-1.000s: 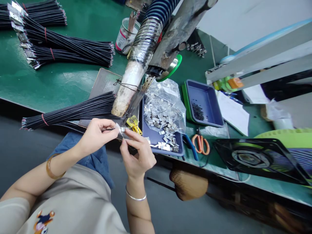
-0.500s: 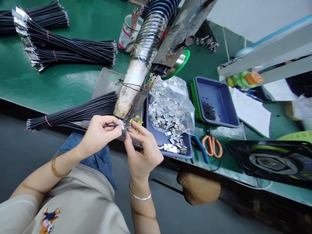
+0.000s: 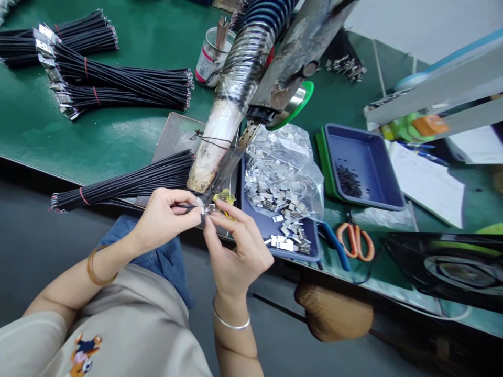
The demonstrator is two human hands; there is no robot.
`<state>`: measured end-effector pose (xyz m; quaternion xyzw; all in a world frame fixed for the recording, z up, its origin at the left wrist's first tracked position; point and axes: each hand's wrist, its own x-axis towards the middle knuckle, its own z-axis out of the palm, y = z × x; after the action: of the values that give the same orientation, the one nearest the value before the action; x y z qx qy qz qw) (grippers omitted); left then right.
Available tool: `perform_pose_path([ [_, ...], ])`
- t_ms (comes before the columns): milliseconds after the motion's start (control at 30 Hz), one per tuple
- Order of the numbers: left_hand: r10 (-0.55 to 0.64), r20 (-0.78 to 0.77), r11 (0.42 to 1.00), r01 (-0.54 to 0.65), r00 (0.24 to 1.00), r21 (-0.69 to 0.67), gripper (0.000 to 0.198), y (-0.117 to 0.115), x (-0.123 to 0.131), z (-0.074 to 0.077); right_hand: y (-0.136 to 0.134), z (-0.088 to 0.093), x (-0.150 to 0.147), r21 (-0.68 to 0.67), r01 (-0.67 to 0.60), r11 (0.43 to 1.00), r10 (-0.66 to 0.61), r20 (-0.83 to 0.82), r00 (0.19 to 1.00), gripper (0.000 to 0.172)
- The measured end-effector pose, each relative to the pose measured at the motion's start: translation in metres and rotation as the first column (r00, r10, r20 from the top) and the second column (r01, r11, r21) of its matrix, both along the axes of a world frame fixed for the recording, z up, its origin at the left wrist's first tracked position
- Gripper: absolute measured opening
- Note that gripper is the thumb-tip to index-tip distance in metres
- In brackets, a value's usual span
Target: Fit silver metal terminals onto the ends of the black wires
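My left hand (image 3: 165, 217) is closed in a pinch on a thin black cable (image 3: 184, 206), near the cable's tip. At that tip lies a small silver metal connector (image 3: 211, 208), which the thumb and index finger of my right hand (image 3: 239, 243) grip from the other side. Just above both hands sits the lower end of a soldering iron-like metal bar (image 3: 228, 165), beside the wrapped suction pipe (image 3: 206, 157). Crumpled yellow material (image 3: 226, 198) is right behind the connector. Fingers partly hide the joint between cable and connector.
A bundle of black cables (image 3: 133, 178) lies left of my hands; more tied bundles (image 3: 126, 86) lie behind. To the right are a blue tray (image 3: 259, 222) with loose connectors and a plastic bag (image 3: 283, 157), orange-handled scissors (image 3: 356, 241), a bin (image 3: 365, 167) and a fan (image 3: 451, 269).
The whole view has shifted slightly, so things appear a little farther right. Both hands keep their pinch; more of the metal connector shows between the right fingers.
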<state>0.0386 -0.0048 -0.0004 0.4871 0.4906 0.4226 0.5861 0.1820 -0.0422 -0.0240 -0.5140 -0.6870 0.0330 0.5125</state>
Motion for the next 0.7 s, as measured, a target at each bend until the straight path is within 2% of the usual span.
perform_pose_path([
  [100,-0.032,-0.034,0.999,0.032,0.999,-0.023,0.016,0.000,-0.001,-0.002,-0.004,-0.003,0.002,-0.041,-0.026,0.999,0.023,-0.067,0.998,0.014],
  [167,-0.051,-0.058,0.998,0.049,0.997,-0.036,0.016,0.000,-0.001,-0.003,-0.007,-0.003,0.005,-0.039,-0.005,0.999,-0.002,-0.171,0.985,0.015],
  [267,-0.052,-0.085,0.998,0.049,0.995,-0.033,0.016,-0.002,-0.001,-0.004,-0.011,0.000,0.010,0.109,0.074,0.991,-0.030,-0.354,0.935,0.015],
  [333,-0.043,-0.086,0.999,0.041,0.995,-0.026,0.016,-0.003,-0.001,-0.003,-0.013,0.002,0.012,0.134,0.074,0.988,-0.014,-0.404,0.915,0.019],
  [400,-0.036,-0.071,0.999,0.035,0.997,-0.023,0.017,-0.003,-0.001,-0.002,-0.015,0.001,0.014,0.046,0.054,0.997,-0.033,-0.370,0.928,0.024],
  [467,-0.032,-0.054,0.999,0.031,0.998,-0.027,0.017,-0.004,0.000,0.000,-0.015,-0.003,0.014,-0.023,0.060,0.998,-0.064,-0.261,0.963,0.024],
  [600,-0.030,-0.037,0.999,0.029,0.999,-0.026,0.016,-0.004,0.000,-0.001,-0.009,-0.008,0.010,0.030,0.009,1.000,-0.009,-0.014,1.000,0.019],
  [700,-0.018,-0.041,1.000,0.018,0.999,-0.006,0.016,-0.004,-0.001,-0.005,-0.003,-0.007,0.005,0.024,-0.013,1.000,0.012,0.046,0.999,0.015],
])
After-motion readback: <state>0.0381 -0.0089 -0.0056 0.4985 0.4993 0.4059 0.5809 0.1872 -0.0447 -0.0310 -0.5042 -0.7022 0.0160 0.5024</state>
